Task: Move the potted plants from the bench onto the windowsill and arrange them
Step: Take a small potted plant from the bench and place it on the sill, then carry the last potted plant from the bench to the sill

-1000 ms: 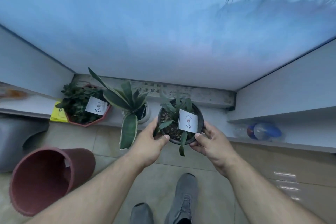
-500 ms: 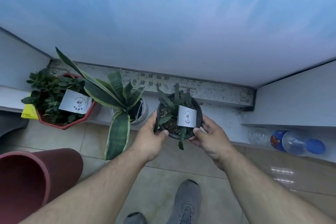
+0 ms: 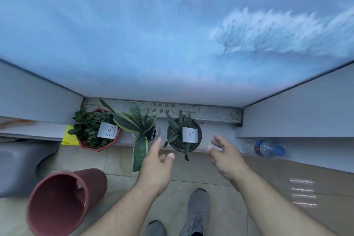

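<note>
Standing on the sill (image 3: pixel 216 130) near its front edge, the black pot (image 3: pixel 199 136) holds a small spiky plant and a white tag (image 3: pixel 189 134); one leaf droops over the rim and past the sill's edge. Neither hand touches it. The left hand (image 3: pixel 156 166) hangs just below and left of the pot, fingers spread and loose, the forefinger reaching up toward the gap between this pot and the next. The right hand (image 3: pixel 225 156) hangs below and right of the pot, also wide and empty, fingers fanned apart.

Left of the black pot sits a white pot (image 3: pixel 156 134) with a snake plant (image 3: pixel 134 122), whose long striped leaf hangs down over the sill's edge. Further left is a red pot (image 3: pixel 99 146) with a bushy green plant and its own white tag (image 3: pixel 107 130). A yellow card (image 3: pixel 70 137) lies beside the red pot, partly under it. All three pots stand in a row along the sill, close but apart.

Behind them runs a metal window frame (image 3: pixel 210 114) with printed characters, and above it frosted glass. To the right, on a lower ledge, a clear bottle (image 3: pixel 266 148) with a blue cap lies on its side. On the tiled floor a large brown-red pot (image 3: pixel 63 199) lies tipped over, with a chipped rim. Two grey shoes (image 3: pixel 197 210) show at the bottom.
</note>
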Tool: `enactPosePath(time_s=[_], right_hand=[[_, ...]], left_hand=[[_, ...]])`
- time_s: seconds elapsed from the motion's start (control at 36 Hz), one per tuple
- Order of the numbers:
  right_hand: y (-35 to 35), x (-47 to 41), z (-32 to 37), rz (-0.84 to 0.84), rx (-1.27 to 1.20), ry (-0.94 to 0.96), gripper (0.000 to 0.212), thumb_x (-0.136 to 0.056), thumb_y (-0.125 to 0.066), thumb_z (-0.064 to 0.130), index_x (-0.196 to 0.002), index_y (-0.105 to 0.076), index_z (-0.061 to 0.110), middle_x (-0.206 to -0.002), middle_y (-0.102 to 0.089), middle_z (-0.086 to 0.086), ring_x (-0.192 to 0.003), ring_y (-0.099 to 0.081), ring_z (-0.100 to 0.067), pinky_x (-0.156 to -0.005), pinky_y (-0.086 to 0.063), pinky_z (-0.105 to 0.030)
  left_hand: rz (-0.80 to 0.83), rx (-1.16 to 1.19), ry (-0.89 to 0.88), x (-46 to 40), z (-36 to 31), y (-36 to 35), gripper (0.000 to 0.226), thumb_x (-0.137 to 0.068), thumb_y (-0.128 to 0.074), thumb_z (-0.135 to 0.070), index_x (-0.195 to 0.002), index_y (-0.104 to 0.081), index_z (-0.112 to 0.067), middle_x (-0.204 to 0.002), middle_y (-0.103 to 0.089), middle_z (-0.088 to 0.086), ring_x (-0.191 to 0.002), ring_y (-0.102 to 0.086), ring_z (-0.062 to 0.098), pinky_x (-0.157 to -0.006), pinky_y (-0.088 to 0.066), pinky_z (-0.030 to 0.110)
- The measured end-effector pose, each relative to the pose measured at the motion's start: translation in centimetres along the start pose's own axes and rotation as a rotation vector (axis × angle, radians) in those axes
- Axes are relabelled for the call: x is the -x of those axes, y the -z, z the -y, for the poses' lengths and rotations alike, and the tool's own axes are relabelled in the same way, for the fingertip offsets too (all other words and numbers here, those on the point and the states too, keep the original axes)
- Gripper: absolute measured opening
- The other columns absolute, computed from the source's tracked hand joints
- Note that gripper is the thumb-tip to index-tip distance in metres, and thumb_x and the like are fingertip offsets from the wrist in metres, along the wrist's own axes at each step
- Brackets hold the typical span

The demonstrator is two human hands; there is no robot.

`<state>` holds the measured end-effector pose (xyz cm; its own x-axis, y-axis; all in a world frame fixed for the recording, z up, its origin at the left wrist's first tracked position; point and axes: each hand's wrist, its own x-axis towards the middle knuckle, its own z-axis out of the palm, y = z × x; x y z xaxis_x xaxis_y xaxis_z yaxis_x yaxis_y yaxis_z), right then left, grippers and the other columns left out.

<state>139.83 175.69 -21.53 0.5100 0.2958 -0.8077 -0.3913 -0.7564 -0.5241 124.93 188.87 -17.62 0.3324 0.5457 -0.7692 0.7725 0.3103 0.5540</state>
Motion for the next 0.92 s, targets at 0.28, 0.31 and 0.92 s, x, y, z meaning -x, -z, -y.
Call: enactPosePath(time_s=[0.28, 0.31, 0.92], right_hand=[[6.7, 19.7, 10.4, -0.042, -0.119, 0.187, 0.053, -0.094, -0.066, 0.036, -0.144, -0.050, 0.034, -0.138, -0.056, 0.021, -0.128, -0.056, -0.007, -0.114, -0.046, -0.045], [7.6, 22.2, 11.4, -0.063, -0.145, 0.209, 0.052, -0.093, -0.067, 0.038, -0.142, -0.051, 0.036, -0.136, -0.056, 0.022, -0.128, -0.056, -0.006, -0.113, -0.046, -0.045], [9.6, 69.5, 3.8, -0.807, -0.785, 0.584, 0.047, -0.096, -0.068, 0.025, -0.140, -0.051, 0.024, -0.135, -0.061, 0.003, -0.109, -0.073, -0.016, -0.102, -0.056, -0.045]], left_hand=[[-0.021, -0.025, -0.324, 16.4, -13.1, 9.4, 0.062, -0.099, -0.057, -0.025, -0.154, -0.029, -0.034, -0.147, -0.043, -0.017, -0.121, -0.054, 0.004, -0.096, -0.040, 0.023], [-0.037, -0.026, -0.354, 18.5, -14.6, 10.5, 0.063, -0.099, -0.058, -0.026, -0.154, -0.029, -0.034, -0.147, -0.043, -0.017, -0.122, -0.055, 0.004, -0.096, -0.039, 0.024], [0.697, -0.268, -1.048, 54.4, -20.7, 10.1, 0.050, -0.093, -0.066, -0.024, -0.134, -0.048, -0.046, -0.137, -0.057, -0.018, -0.107, -0.067, 0.010, -0.090, -0.056, 0.038]])
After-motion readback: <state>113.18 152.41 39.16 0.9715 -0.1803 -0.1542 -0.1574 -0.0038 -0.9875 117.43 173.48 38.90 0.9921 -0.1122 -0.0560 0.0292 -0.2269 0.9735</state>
